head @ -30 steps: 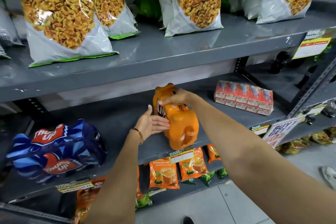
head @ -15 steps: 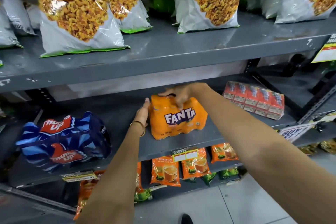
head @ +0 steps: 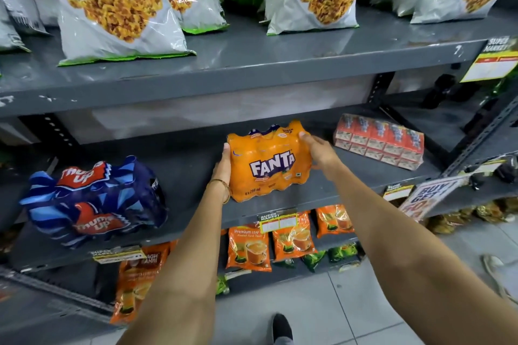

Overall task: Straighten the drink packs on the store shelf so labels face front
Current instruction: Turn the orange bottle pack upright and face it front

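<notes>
An orange Fanta pack [head: 269, 165] stands on the grey middle shelf [head: 190, 165], its label turned toward me. My left hand [head: 223, 165] presses flat against its left side. My right hand [head: 318, 150] grips its upper right corner. A blue Thums Up pack [head: 92, 199] lies tilted on the same shelf to the left, apart from both hands. To the right, a red pack of small juice cartons [head: 378, 141] sits at an angle.
Large snack bags [head: 117, 5] line the upper shelf [head: 252, 64]. Orange tea pouches [head: 249, 246] hang below the middle shelf. Price tags [head: 277, 223] and a promo sign [head: 429, 199] stick out at the shelf's front edge. A black shoe [head: 281, 328] shows on the tiled floor.
The Fanta pack was turned from end-on to label-front and now stands a little farther back. My right hand slid from its top to its right corner; my left hand stayed at its left side.
</notes>
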### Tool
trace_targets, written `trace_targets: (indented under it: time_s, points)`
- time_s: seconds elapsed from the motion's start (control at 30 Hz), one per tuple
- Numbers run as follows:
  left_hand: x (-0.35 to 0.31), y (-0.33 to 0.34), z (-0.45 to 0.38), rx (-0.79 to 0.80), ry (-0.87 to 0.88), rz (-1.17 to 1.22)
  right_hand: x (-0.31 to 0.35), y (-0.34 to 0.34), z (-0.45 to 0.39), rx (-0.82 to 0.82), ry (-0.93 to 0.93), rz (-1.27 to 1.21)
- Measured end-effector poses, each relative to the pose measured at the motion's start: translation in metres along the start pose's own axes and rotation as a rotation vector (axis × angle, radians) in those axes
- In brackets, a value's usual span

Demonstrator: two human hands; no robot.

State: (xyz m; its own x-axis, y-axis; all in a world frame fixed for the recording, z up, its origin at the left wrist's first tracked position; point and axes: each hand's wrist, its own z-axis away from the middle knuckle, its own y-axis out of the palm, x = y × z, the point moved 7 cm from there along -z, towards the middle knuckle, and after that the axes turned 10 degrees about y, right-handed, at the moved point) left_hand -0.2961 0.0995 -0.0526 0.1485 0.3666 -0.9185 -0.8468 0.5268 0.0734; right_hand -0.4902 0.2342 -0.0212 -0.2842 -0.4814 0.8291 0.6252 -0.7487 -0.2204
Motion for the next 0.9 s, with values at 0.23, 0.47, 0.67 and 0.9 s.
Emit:
trace_targets:
  time_s: [0.23, 0.47, 0.67, 0.9]
  points:
    - [0.001, -0.002, 0.019, 0.003, 0.013, -0.071, -0.013, -0.013, 0.02, -0.049, -0.071, 0.092]
    - [0.01, -0.005, 0.025, 0.002, 0.016, -0.11, -0.02, -0.017, 0.035, -0.068, -0.068, 0.109]
    - [0.009, -0.004, 0.026, 0.01, 0.002, -0.088, -0.02, -0.015, 0.038, -0.067, -0.078, 0.114]
    - [-0.072, -0.007, 0.009, -0.231, 0.375, -0.338, -0.015, -0.064, 0.029, -0.251, -0.093, -0.031]
